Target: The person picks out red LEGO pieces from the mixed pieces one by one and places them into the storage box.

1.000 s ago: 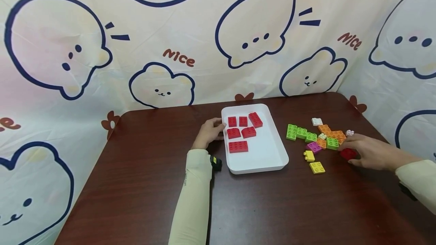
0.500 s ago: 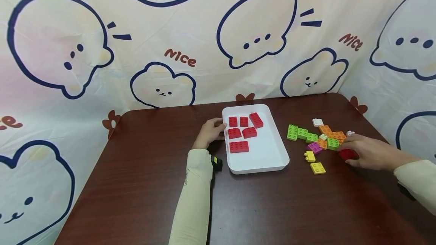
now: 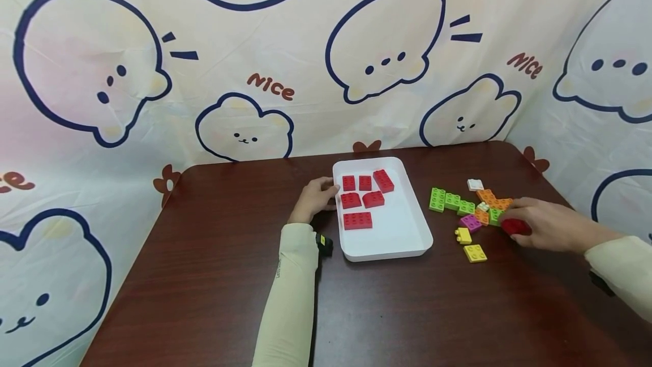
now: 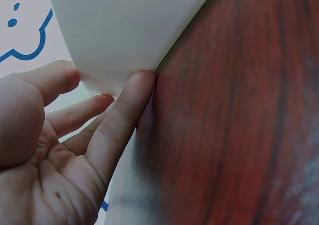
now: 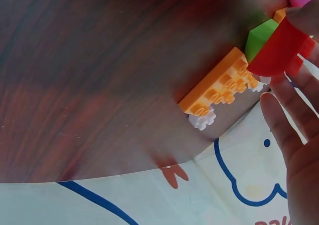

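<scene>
My left hand holds the left wall of a white tray; in the left wrist view, the thumb is at the rim and one finger lies against the outer wall. Several red toy bricks lie in the tray. On the right, my right hand pinches a red toy brick with a curved side. Its studs and curved face show between the fingers in the right wrist view. It is close to a green brick, and the hand hides part of the pile.
Right of the tray lie several green bricks, orange bricks, a purple brick, yellow bricks and a white brick. A patterned cloth stands behind the brown table.
My right hand has shifted slightly left with the red brick, now covering some orange bricks and a small white piece. My left hand stays at the tray.
</scene>
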Tool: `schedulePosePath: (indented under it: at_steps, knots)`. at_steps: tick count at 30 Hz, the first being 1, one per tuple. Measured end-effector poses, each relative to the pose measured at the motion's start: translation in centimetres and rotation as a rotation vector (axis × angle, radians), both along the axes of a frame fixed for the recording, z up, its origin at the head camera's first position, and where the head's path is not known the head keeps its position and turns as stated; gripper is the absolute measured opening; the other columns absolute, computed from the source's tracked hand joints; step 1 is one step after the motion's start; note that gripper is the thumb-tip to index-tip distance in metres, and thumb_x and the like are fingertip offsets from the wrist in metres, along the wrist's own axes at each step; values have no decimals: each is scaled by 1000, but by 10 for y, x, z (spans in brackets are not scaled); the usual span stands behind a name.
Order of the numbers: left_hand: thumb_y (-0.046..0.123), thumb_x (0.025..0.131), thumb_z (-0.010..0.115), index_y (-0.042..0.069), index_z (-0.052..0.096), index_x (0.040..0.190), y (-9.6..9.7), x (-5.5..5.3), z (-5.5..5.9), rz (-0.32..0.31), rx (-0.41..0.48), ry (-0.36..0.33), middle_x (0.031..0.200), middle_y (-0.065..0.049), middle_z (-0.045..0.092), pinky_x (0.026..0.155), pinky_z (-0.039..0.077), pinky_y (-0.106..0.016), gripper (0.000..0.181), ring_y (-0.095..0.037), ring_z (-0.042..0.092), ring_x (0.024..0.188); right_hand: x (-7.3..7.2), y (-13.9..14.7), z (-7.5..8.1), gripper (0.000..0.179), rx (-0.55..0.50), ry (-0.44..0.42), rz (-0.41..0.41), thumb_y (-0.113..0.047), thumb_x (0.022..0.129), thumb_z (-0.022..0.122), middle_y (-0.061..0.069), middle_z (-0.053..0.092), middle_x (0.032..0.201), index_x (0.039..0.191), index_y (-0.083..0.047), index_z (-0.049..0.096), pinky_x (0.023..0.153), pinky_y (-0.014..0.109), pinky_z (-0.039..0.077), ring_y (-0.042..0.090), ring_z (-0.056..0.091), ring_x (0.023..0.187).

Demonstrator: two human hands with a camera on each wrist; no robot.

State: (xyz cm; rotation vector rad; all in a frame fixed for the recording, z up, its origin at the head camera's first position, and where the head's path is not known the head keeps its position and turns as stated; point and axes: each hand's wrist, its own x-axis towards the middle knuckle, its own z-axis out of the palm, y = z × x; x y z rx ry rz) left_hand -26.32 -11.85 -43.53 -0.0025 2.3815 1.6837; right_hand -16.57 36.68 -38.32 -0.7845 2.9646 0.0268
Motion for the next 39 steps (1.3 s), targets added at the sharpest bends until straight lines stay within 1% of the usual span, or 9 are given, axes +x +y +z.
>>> schedulePosePath:
  at_steps: [3, 5, 9, 15, 19, 24, 31, 39]
  knots:
    - [28, 102, 63, 6, 49, 148, 0, 0, 1, 1, 0, 1, 130, -17, 61, 81, 61, -38, 53, -30, 68, 106, -1, -2, 3, 41, -12, 21, 21, -24, 73, 90, 20, 65, 120, 110, -14, 77, 78, 53, 61, 39, 63, 104]
    - [28, 102, 63, 6, 49, 148, -1, 1, 1, 2, 2, 4, 130, -17, 61, 81, 61, -38, 53, -30, 68, 107, -3, -4, 5, 40, -24, 34, 42, -23, 74, 90, 16, 65, 118, 111, -14, 77, 78, 50, 61, 34, 63, 102]
    - [28, 102, 64, 7, 48, 149, -1, 1, 1, 4, 2, 4, 129, -17, 61, 81, 61, -38, 54, -30, 68, 107, -5, -8, 9, 42, -34, 47, 68, -22, 73, 90, 13, 66, 116, 112, -14, 76, 77, 49, 62, 31, 64, 100]
    - [30, 101, 64, 7, 48, 149, -2, 1, 0, 4, -10, -9, 129, -16, 62, 82, 61, -39, 55, -30, 68, 106, -8, -20, 10, 41, -16, 49, 84, -20, 73, 89, 12, 66, 115, 112, -13, 77, 80, 50, 61, 31, 64, 101]
    - [30, 102, 64, 8, 48, 150, -2, 2, 0, 3, -17, -15, 130, -16, 61, 83, 61, -38, 55, -29, 68, 106, -10, -27, 10, 42, -9, 46, 96, -20, 73, 90, 14, 65, 118, 113, -14, 77, 81, 50, 60, 32, 63, 103]
    - [30, 102, 64, 7, 48, 149, 0, 3, 1, 2, -21, -2, 130, -17, 61, 82, 61, -38, 55, -30, 68, 107, -13, -38, 13, 44, -12, 45, 111, -20, 72, 91, 14, 64, 121, 112, -13, 76, 82, 49, 60, 33, 63, 106]
    - [28, 102, 63, 6, 48, 149, 0, 3, 3, -2, -10, 3, 130, -18, 60, 82, 61, -38, 54, -30, 68, 107, -17, -51, 19, 48, -21, 55, 141, -19, 68, 94, 11, 65, 119, 110, -12, 75, 82, 47, 61, 31, 62, 107]
    - [29, 102, 63, 6, 48, 149, -1, 2, 3, -6, -11, 0, 130, -18, 60, 81, 61, -38, 54, -30, 68, 107, -21, -62, 21, 46, -29, 55, 169, -18, 70, 93, 11, 65, 122, 113, -13, 76, 87, 52, 59, 34, 62, 112]
